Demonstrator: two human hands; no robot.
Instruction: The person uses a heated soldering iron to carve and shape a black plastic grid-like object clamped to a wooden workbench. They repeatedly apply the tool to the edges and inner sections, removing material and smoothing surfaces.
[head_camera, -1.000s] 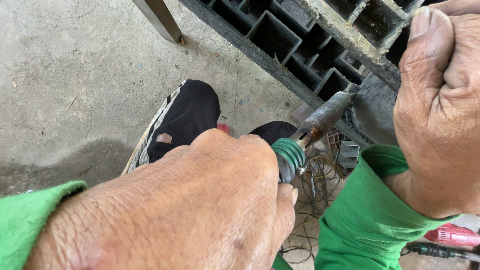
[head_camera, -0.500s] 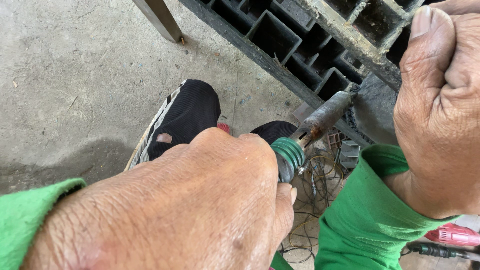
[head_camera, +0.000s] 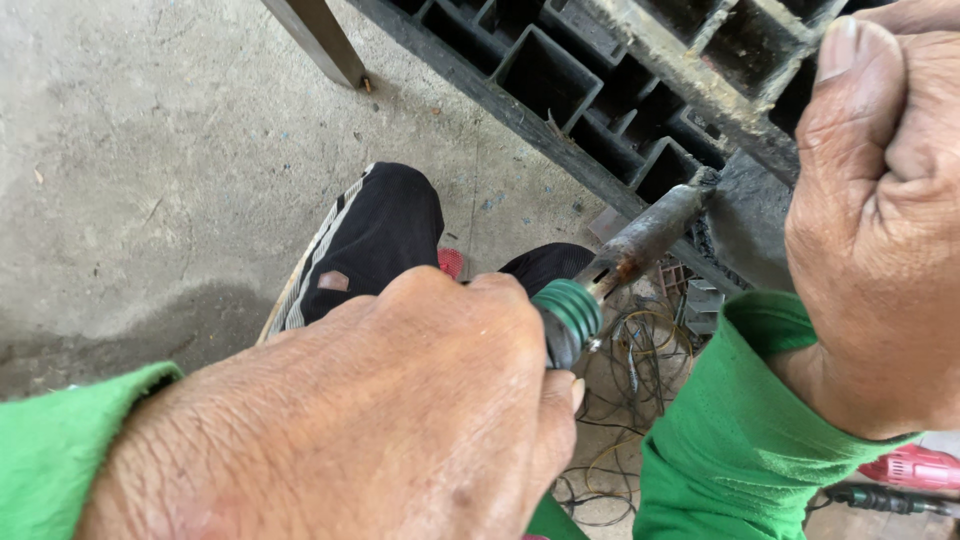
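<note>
Bare concrete floor (head_camera: 150, 150) lies below. I have my left hand (head_camera: 380, 420) clenched around the green-collared soldering iron (head_camera: 610, 280), its tip just beyond my knuckles against the dark grid frame (head_camera: 560, 90); my right hand (head_camera: 880, 230) grips that frame. I'd brace firmly and keep the tip steady.
</note>
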